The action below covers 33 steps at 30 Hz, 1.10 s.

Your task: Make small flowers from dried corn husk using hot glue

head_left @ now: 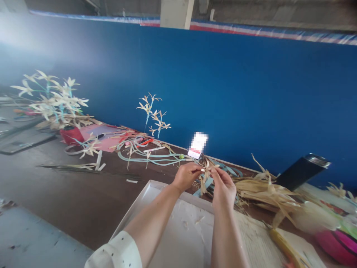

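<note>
My left hand [187, 175] and my right hand [224, 186] meet above the far edge of a white tray [156, 208]. Both pinch a small flower of dried husk strips [206, 172] on a pale blue stem; the left holds its left side, the right its right side. A pile of dried husks [264, 191] lies just right of my right hand. Loose blue strips [223, 169] lie under the hands.
A brown table [69, 193] runs along a blue wall [223, 93]. Finished husk flowers [55, 98] stand at the far left, a smaller sprig [153, 115] near the middle. Coiled blue stems [145, 154], a black flask [302, 171] and a pink object [337, 243] lie around.
</note>
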{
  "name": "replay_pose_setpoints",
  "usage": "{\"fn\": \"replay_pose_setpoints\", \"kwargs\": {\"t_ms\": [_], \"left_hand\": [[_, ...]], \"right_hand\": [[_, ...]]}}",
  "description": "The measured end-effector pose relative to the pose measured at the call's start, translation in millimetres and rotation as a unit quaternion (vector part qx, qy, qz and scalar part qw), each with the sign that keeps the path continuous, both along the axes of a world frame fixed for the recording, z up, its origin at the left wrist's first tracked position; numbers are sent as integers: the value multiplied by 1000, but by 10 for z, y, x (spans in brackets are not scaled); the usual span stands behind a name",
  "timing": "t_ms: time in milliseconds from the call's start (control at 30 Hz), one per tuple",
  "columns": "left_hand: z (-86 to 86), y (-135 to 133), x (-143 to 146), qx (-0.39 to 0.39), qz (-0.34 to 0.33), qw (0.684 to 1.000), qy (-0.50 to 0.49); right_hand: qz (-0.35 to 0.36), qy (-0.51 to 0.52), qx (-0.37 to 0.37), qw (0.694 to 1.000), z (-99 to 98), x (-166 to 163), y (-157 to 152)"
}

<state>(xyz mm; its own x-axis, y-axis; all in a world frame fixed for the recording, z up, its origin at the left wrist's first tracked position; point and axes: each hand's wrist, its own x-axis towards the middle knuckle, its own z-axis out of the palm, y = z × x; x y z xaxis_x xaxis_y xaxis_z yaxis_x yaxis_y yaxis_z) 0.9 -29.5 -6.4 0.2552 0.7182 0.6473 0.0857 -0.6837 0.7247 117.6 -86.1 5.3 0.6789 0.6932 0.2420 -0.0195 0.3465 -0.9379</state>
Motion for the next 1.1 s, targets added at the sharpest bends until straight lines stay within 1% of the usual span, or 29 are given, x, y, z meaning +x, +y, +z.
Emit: {"fn": "replay_pose_setpoints", "kwargs": {"t_ms": [233, 400, 767, 1100], "left_hand": [[8, -3, 4, 7, 6, 1000, 4], [3, 8, 8, 14, 13, 1000, 4], [12, -5, -1, 12, 1, 1000, -5], [-18, 20, 2, 22, -3, 1000, -2]], "right_hand": [[0, 10, -8, 1000, 22, -9, -6], [5, 11, 0, 1000, 3, -5, 0], [5, 20, -14, 1000, 15, -10, -7], [17, 15, -11, 1000, -38, 21, 21]]}}
